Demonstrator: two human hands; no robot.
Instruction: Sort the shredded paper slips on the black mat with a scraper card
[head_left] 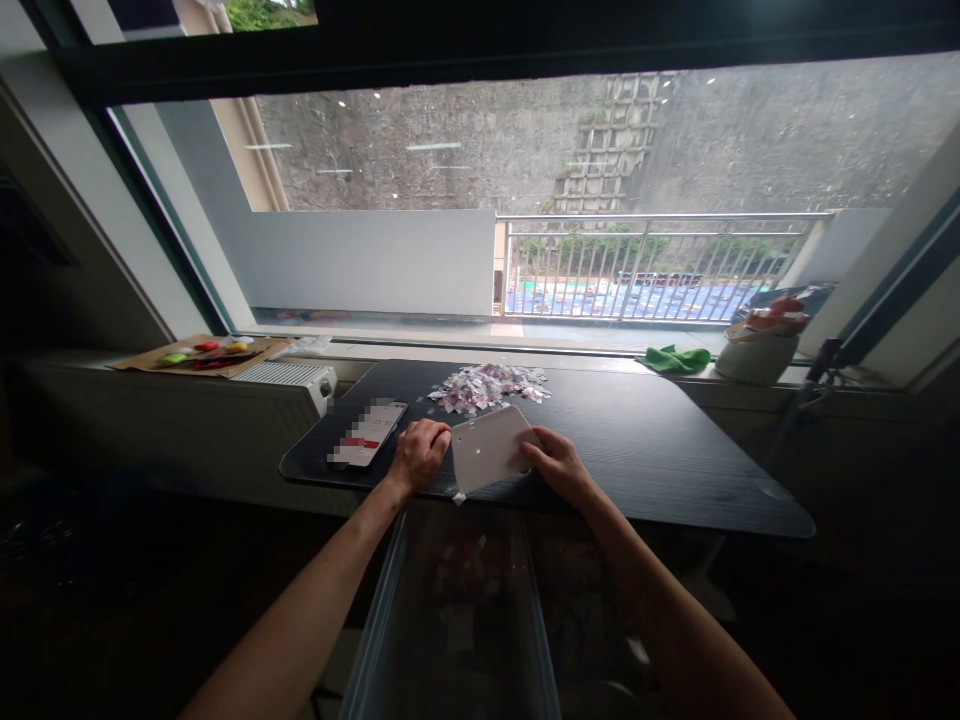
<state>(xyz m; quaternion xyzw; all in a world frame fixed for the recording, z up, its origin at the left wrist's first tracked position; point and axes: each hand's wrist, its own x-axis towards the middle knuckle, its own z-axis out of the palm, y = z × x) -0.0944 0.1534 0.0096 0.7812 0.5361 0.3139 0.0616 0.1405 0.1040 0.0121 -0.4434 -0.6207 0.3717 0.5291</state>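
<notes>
My right hand (559, 462) grips a thin white plastic sheet (489, 452) by its right side, thumb on its face. The sheet is tilted over the front edge of the table, with a small hole at one corner. Just left of it, my left hand (420, 455) is closed with its fingers curled, close to the sheet's left edge; what it holds, if anything, is hidden. A small white packet (459, 497) lies at the table's edge under the sheet. Behind the sheet is a heap of small white and pink packets (487, 388).
A phone (367, 435) lies left on the dark table (645, 455). Below the front edge stands a clear bin (541, 640) with scattered packets inside. On the sill are a green cloth (675, 360), a pale container (759, 352) and cardboard (142, 360) with colourful items.
</notes>
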